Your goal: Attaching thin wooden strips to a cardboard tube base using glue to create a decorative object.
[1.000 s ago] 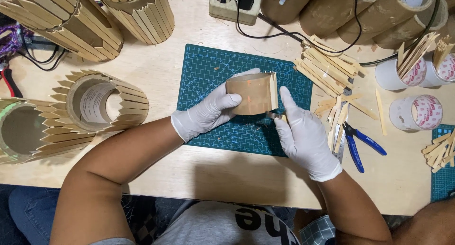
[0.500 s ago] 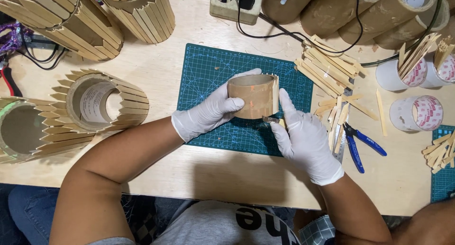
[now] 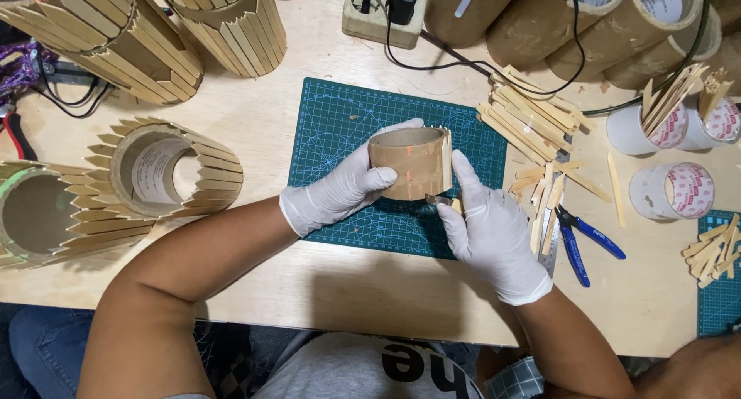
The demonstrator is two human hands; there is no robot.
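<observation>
A short brown cardboard ring (image 3: 409, 163) is held upright just above the green gridded cutting mat (image 3: 340, 129), near the mat's right half. It is gripped by the left hand (image 3: 340, 189), in a white glove, whose fingers are closed around the ring's left wall and top rim, apparently so that the ring is kept steady while its right side is worked on. The right hand (image 3: 490, 229), also gloved in white, is set against the ring's right flank: its forefinger is pressed up along a pale flat wooden stick (image 3: 445, 160) standing on the ring's outer wall, seemingly to hold the stick flat against the cardboard. The two hands are thus brought together on the one ring. The ring looks plain and bare apart from that edge of sticks, with an open, hollow middle.

Right of the mat, a loose heap of flat wooden sticks (image 3: 532, 117) is spread on the pale wooden tabletop (image 3: 309, 268), within easy reach, and blue-handled cutting pliers (image 3: 583, 241) lie beside them. Left of the mat, a cardboard ring already clad in slanted sticks (image 3: 174, 171) is laid on its side. Beyond the mat, a beige power strip (image 3: 378, 9) is plugged.
</observation>
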